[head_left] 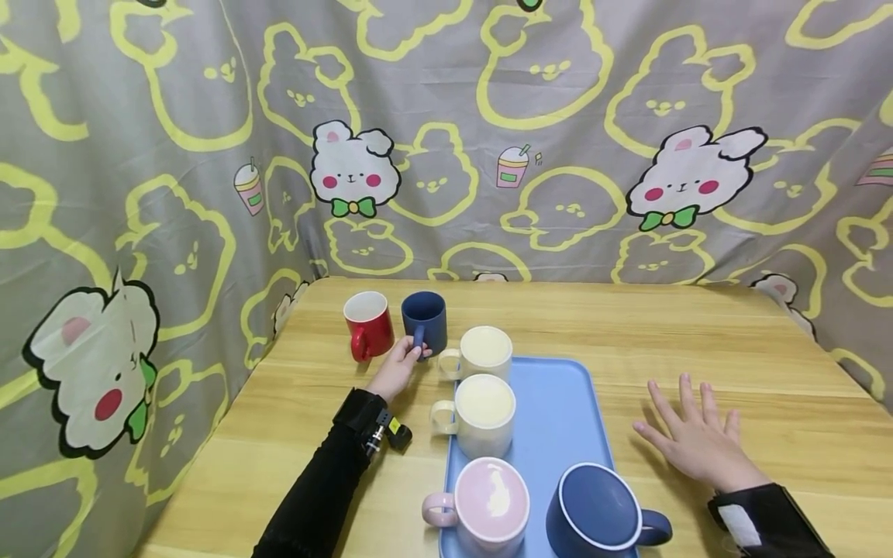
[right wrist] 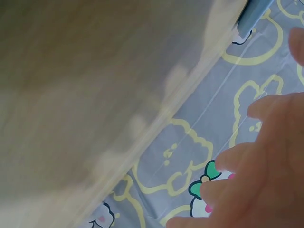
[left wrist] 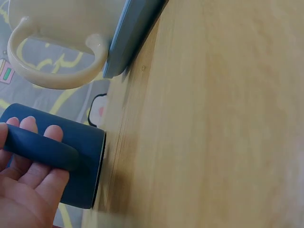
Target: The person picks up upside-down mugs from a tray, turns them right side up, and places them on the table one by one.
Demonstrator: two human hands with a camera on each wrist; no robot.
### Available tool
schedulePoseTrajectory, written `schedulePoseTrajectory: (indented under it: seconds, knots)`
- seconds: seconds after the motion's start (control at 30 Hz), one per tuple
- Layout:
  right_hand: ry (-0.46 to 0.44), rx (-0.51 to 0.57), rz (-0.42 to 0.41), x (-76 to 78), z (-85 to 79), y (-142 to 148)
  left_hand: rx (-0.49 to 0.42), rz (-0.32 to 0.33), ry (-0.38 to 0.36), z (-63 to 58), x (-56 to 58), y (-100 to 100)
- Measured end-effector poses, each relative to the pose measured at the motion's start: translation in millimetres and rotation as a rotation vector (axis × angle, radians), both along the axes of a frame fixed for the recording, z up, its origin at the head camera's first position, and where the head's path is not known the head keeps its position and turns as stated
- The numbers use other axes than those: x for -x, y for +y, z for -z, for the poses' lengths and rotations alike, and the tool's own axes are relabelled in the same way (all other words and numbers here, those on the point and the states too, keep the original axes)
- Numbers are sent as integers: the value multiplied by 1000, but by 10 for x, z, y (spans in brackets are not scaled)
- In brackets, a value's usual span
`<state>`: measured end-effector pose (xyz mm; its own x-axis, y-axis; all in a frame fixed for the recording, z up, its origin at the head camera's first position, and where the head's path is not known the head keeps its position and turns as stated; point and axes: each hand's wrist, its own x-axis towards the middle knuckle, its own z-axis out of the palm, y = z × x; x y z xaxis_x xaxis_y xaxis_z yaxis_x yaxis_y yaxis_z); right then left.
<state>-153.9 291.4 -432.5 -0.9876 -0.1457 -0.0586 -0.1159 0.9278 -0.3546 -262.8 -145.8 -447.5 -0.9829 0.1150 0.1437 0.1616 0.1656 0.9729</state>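
My left hand [head_left: 396,369] grips the handle of a dark blue mug [head_left: 436,329], which stands upright on the wooden table behind the tray's far left corner. In the left wrist view, the fingers [left wrist: 53,133] pass through that mug's handle. A red mug [head_left: 377,329] with a white inside stands just left of it, handle towards me. Nearer me, a light blue tray [head_left: 558,395] bears two cream mugs [head_left: 483,430], a pink mug [head_left: 492,504] and another dark blue mug [head_left: 593,511]. My right hand [head_left: 698,442] is right of the tray, fingers spread, palm down, holding nothing.
The tray's mugs show flat tops ringed with a paler edge. Handles of the cream and pink mugs jut left past the tray; the near blue mug's handle [head_left: 656,528] juts right. A grey patterned curtain [head_left: 446,101] surrounds the wooden table [head_left: 698,325] at the back and sides.
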Motion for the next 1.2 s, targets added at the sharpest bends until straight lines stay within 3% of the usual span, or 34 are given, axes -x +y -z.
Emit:
schedulePoseTrajectory:
  seconds: [0.67,0.77,0.83,0.93,1.1,1.2]
  knots:
    - [-19,-8,-2,-5,-5,8,-18,-67,-30,23,4,-23]
    - [-21,-3,1,-7,-2,10,20,-87,-39,6,-23,-27]
    - [-24,1,3,-8,1,13,86,-97,-30,-31,-67,-29]
    - [-29,3,2,-10,1,20,262,-112,12,-158,-195,-16]
    - [-19,3,4,-25,-8,29,656,-138,165,-487,-482,114]
    - [-12,17,9,-50,-22,28,848,-94,274,-696,-683,267]
